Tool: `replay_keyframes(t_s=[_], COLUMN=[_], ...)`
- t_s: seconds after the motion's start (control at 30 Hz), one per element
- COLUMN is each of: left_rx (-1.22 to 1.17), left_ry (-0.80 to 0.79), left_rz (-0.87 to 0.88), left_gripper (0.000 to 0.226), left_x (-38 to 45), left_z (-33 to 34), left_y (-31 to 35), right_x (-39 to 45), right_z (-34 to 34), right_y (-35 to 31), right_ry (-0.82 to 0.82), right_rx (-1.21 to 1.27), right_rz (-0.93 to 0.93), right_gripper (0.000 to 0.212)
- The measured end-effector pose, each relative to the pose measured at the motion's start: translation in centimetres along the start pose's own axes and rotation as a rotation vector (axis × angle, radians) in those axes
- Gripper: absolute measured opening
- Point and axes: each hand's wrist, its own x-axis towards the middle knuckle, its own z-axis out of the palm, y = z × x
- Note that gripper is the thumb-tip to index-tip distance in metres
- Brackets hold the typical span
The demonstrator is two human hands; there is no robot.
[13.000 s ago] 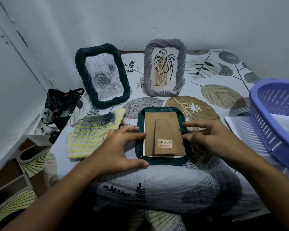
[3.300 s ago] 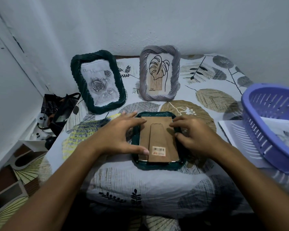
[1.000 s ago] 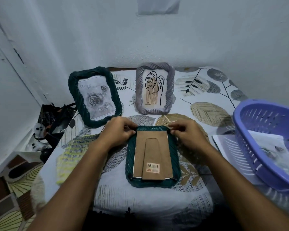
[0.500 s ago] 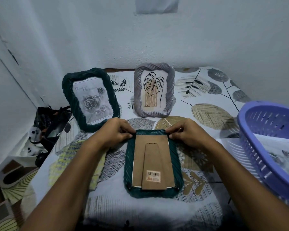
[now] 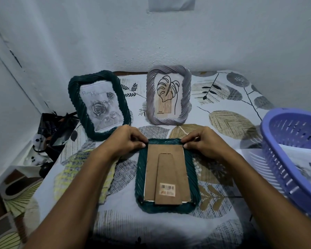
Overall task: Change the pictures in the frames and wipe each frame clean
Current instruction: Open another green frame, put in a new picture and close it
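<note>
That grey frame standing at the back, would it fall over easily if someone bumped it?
Probably yes. The grey frame stands nearly upright on a soft patterned cloth, so its footing looks unsteady. Its support is hidden; if it matches the thin cardboard stand on the face-down green frame, a light nudge would likely tip it.

White walls (image 5: 169,42) (rough plaster), patterned floor (image 5: 11,203).

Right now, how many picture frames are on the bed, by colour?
Dark green frames: 2, one standing and one face down under both hands
Grey frame: 1
Total: 3
</note>
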Motion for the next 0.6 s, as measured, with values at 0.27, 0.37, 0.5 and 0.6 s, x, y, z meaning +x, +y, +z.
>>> replay_keyframes(t_s=[0.27,0.37,0.5,0.6], left_rx=[0.02,0.03,0.024,0.017], left_ry=[0.0,0.004,0.006,0.01], left_rz=[-0.021,-0.019,-0.014,-0.021], left_gripper=[0.019,0.018,0.02,0.018], left_x=[-0.07,-0.08,-0.11,-0.15], left_z=[0.01,0.05,0.05,0.1], left_y=[0.22,0.21,0.17,0.15], right_x=[-0.06,-0.05,-0.04,0.05], right_z=[0.15,-0.11,-0.11,-0.01], right_y=[-0.15,-0.08,0.09,0.17], right_ry=[0.03,0.003,-0.002,0.003], right_rx=[0.012,0.03,0.035,0.04], right_rz=[-0.012,-0.007,0.01,0.017], right_gripper=[0.011,0.013,0.014,0.014])
